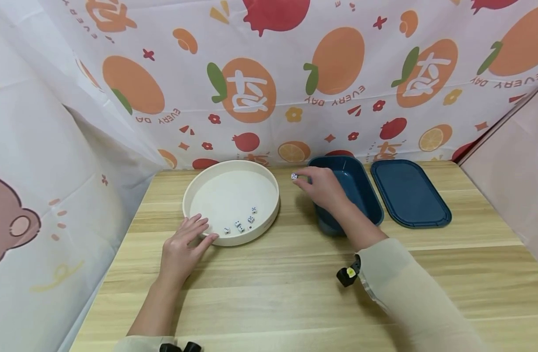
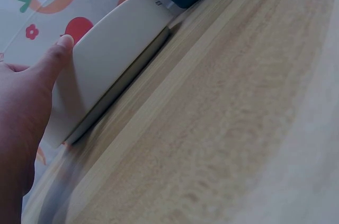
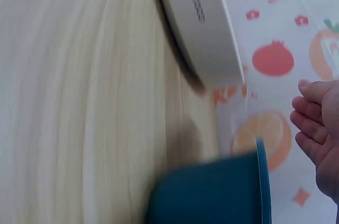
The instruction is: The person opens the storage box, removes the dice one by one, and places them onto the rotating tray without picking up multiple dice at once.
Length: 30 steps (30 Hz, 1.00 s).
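Just left of the blue container's rim, my right hand (image 1: 322, 188) pinches a white die (image 1: 294, 176) between thumb and fingertips, up in the air. In the right wrist view that hand (image 3: 323, 123) shows at the right edge, its die hidden. A round cream tray (image 1: 225, 188) stands on the table with several small white dice (image 1: 239, 226) near its front wall. Over the tray's front left rim rests my left hand (image 1: 182, 247), fingers reaching inside and thumb along the near rim. The left wrist view shows the thumb (image 2: 55, 57) at the rim.
A deep dark blue container (image 1: 354, 183) stands under and beside my right forearm. To its right lies a matching flat blue lid (image 1: 410, 193). Behind the wooden table (image 1: 269, 293) hangs a fruit-printed cloth (image 1: 290, 73); another cloth (image 1: 44, 146) hangs along the left.
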Available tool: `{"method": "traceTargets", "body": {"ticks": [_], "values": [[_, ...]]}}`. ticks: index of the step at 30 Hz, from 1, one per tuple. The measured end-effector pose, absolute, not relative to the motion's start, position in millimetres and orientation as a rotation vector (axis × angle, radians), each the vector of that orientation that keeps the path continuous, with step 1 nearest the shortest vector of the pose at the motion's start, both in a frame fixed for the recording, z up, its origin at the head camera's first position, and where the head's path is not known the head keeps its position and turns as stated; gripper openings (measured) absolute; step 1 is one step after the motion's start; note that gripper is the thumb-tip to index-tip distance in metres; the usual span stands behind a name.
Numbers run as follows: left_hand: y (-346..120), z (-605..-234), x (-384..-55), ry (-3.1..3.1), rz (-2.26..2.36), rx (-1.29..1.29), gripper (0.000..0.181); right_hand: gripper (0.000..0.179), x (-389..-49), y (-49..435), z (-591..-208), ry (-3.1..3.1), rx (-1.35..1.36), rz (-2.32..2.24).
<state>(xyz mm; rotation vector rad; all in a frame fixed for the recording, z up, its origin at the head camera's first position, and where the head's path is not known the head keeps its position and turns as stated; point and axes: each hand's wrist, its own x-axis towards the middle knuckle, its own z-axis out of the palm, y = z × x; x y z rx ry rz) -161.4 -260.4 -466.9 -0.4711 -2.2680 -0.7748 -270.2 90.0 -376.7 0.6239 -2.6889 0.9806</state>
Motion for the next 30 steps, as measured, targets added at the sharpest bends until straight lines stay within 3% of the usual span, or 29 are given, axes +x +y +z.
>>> {"method": "traceTargets", "body": {"ticks": [17,30], "values": [[-260.3,-467.9,-162.1,-2.272,-0.771,-0.467,0.039,0.029,-252.9,-7.6,-407.6,-2.702,0.767,1.116],[-260.4,-465.9,-161.4,-2.288,-0.748,-0.466,0.04,0.028,-250.8,-30.8,-428.2,-2.757,0.797,0.834]]}}
